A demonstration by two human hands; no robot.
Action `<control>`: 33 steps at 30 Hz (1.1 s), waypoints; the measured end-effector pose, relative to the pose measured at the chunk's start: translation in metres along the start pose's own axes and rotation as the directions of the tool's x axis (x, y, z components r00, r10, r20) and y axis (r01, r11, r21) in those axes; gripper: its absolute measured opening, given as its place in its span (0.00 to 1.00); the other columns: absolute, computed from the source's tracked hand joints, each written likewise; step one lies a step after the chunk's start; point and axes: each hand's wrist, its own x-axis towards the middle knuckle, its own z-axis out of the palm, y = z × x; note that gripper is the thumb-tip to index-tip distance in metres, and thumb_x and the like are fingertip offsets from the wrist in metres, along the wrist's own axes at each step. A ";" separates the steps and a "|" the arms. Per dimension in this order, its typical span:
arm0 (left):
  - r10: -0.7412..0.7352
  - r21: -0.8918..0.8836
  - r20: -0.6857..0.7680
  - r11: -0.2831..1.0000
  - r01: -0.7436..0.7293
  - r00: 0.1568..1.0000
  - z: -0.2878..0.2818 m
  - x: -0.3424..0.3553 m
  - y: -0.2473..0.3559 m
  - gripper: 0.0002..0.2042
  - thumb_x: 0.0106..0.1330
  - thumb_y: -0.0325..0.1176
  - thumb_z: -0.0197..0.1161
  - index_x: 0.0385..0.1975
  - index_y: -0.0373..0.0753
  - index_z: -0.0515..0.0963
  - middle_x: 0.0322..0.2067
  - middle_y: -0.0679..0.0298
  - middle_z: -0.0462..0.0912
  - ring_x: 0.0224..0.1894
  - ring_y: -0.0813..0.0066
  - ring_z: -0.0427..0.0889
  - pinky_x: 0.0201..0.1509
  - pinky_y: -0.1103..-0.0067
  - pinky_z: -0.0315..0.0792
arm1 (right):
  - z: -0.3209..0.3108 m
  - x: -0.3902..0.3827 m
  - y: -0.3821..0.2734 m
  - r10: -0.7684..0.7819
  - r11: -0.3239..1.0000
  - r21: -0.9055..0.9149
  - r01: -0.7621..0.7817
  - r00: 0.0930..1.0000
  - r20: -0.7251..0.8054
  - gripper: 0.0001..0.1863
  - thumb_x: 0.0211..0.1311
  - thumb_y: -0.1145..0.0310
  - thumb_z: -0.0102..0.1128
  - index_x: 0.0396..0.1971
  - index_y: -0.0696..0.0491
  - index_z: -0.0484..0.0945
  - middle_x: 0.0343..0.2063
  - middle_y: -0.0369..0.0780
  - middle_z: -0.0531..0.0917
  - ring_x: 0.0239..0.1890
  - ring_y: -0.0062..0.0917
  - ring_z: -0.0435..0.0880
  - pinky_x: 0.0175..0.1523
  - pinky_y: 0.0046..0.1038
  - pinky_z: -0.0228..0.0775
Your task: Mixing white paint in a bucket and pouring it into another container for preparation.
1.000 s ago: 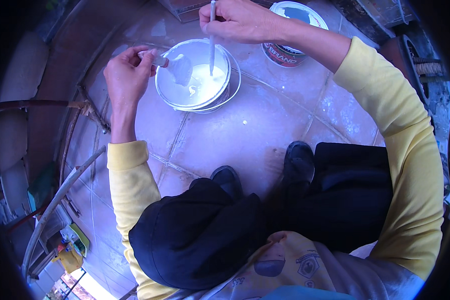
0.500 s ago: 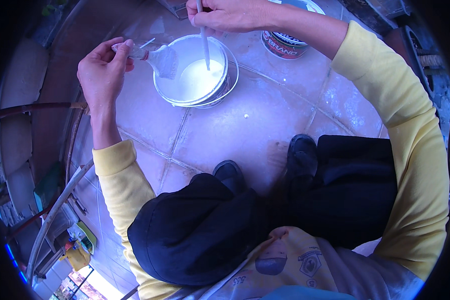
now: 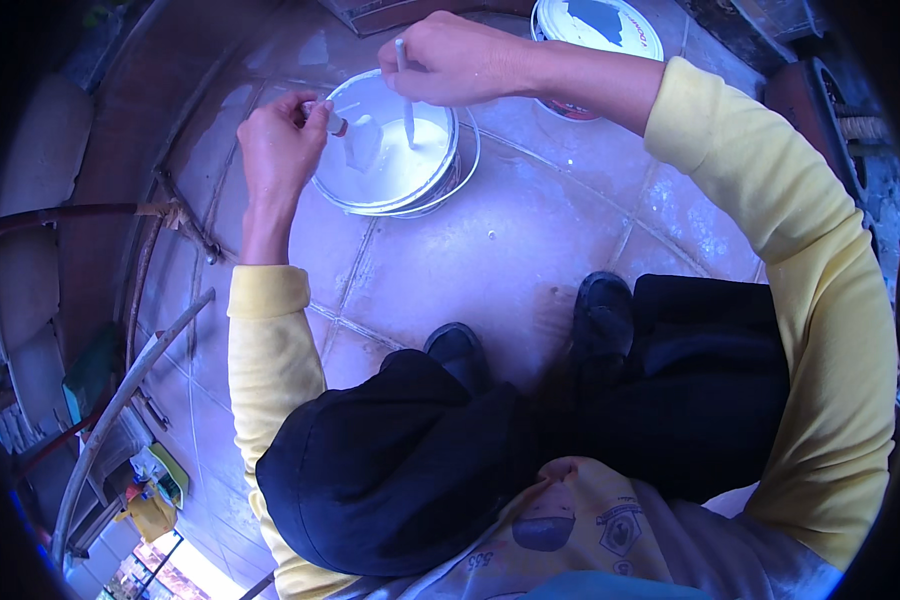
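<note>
L. hand (image 3: 280,145) far L, fingers pinched shut on handle of flat brush (image 3: 362,145), bristles pale, fanned, over bucket mouth; contact w/ paint can't tell. Round bucket (image 3: 336,183), thin wire handle, on worn tile floor (image 3: 490,280); glossy white paint (image 3: 395,165) inside. Slim pale stick (image 3: 408,122) angled in, tip at paint, gripped in R. hand (image 3: 455,62). Far R: round tub (image 3: 630,35), smeared white lid.

2 hands (image 3: 282,145) | 1 brush (image 3: 362,142) | 1 stick (image 3: 408,118) | 2 buckets (image 3: 378,95)
</note>
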 end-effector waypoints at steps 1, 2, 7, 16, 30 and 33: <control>0.000 -0.002 -0.001 1.000 0.000 1.000 0.012 -0.001 -0.003 0.13 0.58 0.34 0.65 0.37 0.32 0.82 0.25 0.54 0.84 0.27 0.68 0.85 0.37 0.76 0.77 | 0.006 -0.001 0.001 -0.055 0.998 -0.029 0.056 0.998 0.012 0.12 0.56 0.68 0.49 0.29 0.62 0.79 0.19 0.50 0.79 0.23 0.39 0.80 0.34 0.35 0.72; 0.021 0.025 0.042 0.999 -0.022 0.999 0.023 -0.002 -0.006 0.13 0.57 0.34 0.65 0.37 0.32 0.82 0.26 0.52 0.84 0.29 0.64 0.85 0.39 0.74 0.77 | 0.011 -0.001 0.002 -0.047 0.996 -0.070 0.051 0.997 0.066 0.12 0.56 0.70 0.48 0.31 0.61 0.79 0.18 0.48 0.79 0.21 0.36 0.79 0.32 0.34 0.70; 0.052 0.097 0.206 0.993 -0.073 0.977 0.040 -0.010 -0.009 0.12 0.55 0.31 0.64 0.36 0.31 0.82 0.27 0.50 0.84 0.31 0.58 0.85 0.43 0.72 0.77 | 0.025 -0.003 0.001 -0.065 0.997 -0.019 0.070 0.979 0.191 0.15 0.55 0.67 0.47 0.30 0.63 0.78 0.14 0.49 0.77 0.19 0.39 0.78 0.32 0.37 0.70; 0.144 0.126 0.008 0.982 -0.144 0.990 0.016 0.003 -0.001 0.12 0.57 0.32 0.65 0.38 0.31 0.82 0.24 0.52 0.83 0.26 0.66 0.84 0.34 0.74 0.75 | 0.040 0.012 0.010 -0.184 0.983 0.009 0.184 0.982 0.032 0.14 0.58 0.67 0.47 0.29 0.61 0.79 0.17 0.49 0.78 0.18 0.40 0.78 0.33 0.38 0.70; 0.184 0.132 0.023 0.974 -0.185 0.983 0.024 -0.007 -0.014 0.11 0.55 0.31 0.63 0.36 0.33 0.83 0.26 0.47 0.83 0.31 0.51 0.84 0.43 0.68 0.77 | 0.075 0.012 -0.001 -0.074 0.968 0.250 0.035 0.986 0.148 0.11 0.58 0.67 0.53 0.27 0.60 0.78 0.20 0.45 0.81 0.24 0.29 0.82 0.32 0.30 0.71; 0.181 0.140 -0.001 0.974 -0.179 0.983 0.026 -0.004 -0.015 0.12 0.56 0.32 0.63 0.36 0.33 0.83 0.27 0.47 0.82 0.31 0.50 0.83 0.43 0.67 0.76 | 0.073 0.020 0.016 -0.174 0.971 0.174 0.166 0.984 0.037 0.09 0.56 0.71 0.53 0.31 0.61 0.79 0.29 0.49 0.81 0.29 0.41 0.82 0.38 0.36 0.73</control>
